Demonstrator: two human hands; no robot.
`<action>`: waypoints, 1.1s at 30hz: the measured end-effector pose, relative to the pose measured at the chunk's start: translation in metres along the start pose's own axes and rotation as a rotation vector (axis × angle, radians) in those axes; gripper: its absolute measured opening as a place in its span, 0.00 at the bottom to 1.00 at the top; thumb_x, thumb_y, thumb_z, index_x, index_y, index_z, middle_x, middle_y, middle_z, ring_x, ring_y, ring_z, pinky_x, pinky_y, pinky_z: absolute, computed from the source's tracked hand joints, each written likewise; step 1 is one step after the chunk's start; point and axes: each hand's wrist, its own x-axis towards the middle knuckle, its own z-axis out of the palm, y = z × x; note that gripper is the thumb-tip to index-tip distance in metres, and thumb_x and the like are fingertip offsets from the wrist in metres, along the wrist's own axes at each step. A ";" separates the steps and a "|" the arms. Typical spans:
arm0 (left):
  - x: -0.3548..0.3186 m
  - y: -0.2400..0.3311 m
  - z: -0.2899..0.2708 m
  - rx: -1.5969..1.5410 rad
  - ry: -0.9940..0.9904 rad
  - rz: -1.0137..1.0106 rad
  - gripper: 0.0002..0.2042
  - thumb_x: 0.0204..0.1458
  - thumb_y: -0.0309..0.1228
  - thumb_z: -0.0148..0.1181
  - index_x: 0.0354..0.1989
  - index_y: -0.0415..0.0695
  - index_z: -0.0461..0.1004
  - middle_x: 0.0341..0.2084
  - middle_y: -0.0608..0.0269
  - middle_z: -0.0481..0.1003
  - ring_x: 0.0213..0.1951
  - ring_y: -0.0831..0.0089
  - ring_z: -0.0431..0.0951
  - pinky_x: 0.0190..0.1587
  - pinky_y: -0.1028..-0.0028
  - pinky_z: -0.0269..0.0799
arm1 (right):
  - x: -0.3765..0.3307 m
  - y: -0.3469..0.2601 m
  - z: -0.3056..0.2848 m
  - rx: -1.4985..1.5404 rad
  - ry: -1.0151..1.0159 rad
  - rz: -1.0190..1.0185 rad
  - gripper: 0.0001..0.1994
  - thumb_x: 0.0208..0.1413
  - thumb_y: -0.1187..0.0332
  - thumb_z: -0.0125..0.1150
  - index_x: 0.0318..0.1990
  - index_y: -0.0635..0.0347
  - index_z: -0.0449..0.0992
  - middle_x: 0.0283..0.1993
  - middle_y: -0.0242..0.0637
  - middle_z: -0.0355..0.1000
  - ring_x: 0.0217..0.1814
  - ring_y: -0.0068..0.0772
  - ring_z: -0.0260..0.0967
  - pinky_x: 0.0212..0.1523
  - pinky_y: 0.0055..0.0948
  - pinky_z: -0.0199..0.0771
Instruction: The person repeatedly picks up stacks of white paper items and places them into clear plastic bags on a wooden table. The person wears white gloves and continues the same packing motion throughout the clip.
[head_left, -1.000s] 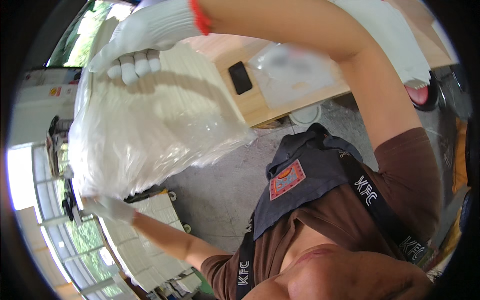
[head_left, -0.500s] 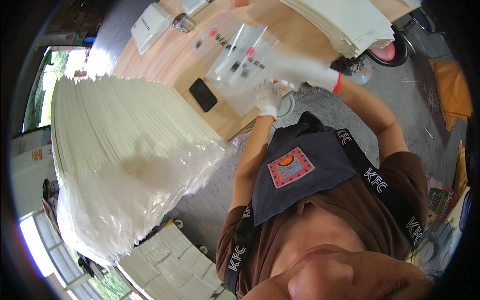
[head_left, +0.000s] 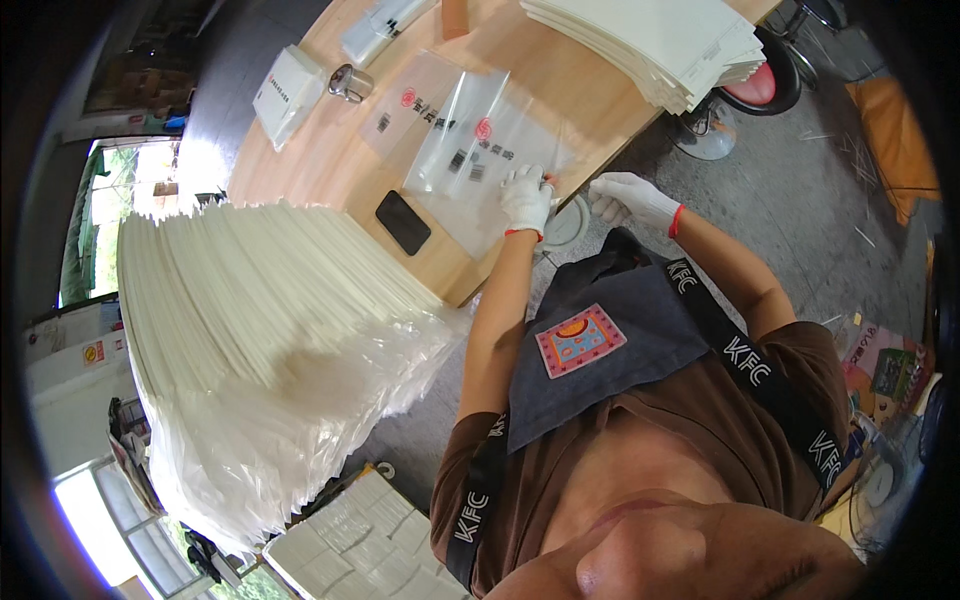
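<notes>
My left hand (head_left: 526,200), in a white knit glove with a red cuff, is at the table edge with its fingers bent onto the near edge of a clear plastic bag (head_left: 470,135) printed in red and black. A small reddish bit shows beside its fingertips. Just off the edge, my right hand (head_left: 637,203), gloved the same way, hangs with its fingers curled in; whether anything is inside them is hidden. Another clear printed bag (head_left: 392,118) lies partly under the first. To the left of the bags lies a black phone (head_left: 403,222).
On the table (head_left: 300,180) are a metal cup (head_left: 350,83), a white packet (head_left: 287,98) and a stack of white sheets (head_left: 660,45). A tall, plastic-wrapped pile of white sheets (head_left: 260,290) stands at the left. A stool (head_left: 760,88) and an orange bag (head_left: 893,150) are at the right.
My right hand was a blur over the table edge beside the left; it has drawn back off the table with curled fingers. My left hand stays by the bag. The whole view has shifted slightly.
</notes>
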 end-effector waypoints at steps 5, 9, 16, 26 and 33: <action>0.003 -0.017 -0.004 -0.497 -0.121 -0.239 0.10 0.52 0.40 0.55 0.32 0.47 0.74 0.30 0.55 0.73 0.36 0.59 0.73 0.41 0.67 0.67 | 0.040 -0.007 0.022 -0.184 0.088 -0.080 0.20 0.56 0.49 0.54 0.40 0.58 0.73 0.28 0.27 0.69 0.25 0.19 0.66 0.24 0.20 0.67; 0.019 -0.033 -0.030 -0.951 -0.052 -0.312 0.08 0.56 0.37 0.53 0.36 0.46 0.73 0.30 0.59 0.74 0.34 0.70 0.74 0.39 0.74 0.69 | 0.090 -0.020 0.033 -0.465 0.154 -0.300 0.23 0.56 0.46 0.49 0.38 0.58 0.75 0.26 0.37 0.72 0.31 0.36 0.72 0.32 0.34 0.72; 0.042 -0.058 -0.105 -1.741 0.362 -0.285 0.11 0.55 0.26 0.55 0.45 0.45 0.66 0.30 0.65 0.74 0.24 0.80 0.70 0.30 0.79 0.73 | 0.079 -0.036 -0.018 -1.313 0.263 -0.330 0.16 0.56 0.53 0.47 0.38 0.53 0.77 0.32 0.45 0.73 0.36 0.44 0.73 0.38 0.39 0.72; -0.016 0.126 -0.126 -0.156 0.181 0.371 0.14 0.38 0.26 0.58 0.37 0.50 0.70 0.25 0.57 0.72 0.26 0.57 0.74 0.27 0.59 0.68 | 0.094 -0.075 0.079 -0.914 0.306 -0.584 0.11 0.54 0.59 0.52 0.40 0.49 0.76 0.36 0.41 0.73 0.40 0.44 0.72 0.42 0.38 0.72; -0.024 0.133 -0.098 -0.215 -0.020 0.402 0.12 0.48 0.29 0.53 0.42 0.51 0.71 0.19 0.53 0.73 0.21 0.54 0.75 0.23 0.59 0.69 | 0.078 -0.048 0.045 -1.176 0.221 -0.556 0.11 0.53 0.60 0.54 0.42 0.47 0.75 0.39 0.40 0.72 0.41 0.44 0.71 0.43 0.37 0.71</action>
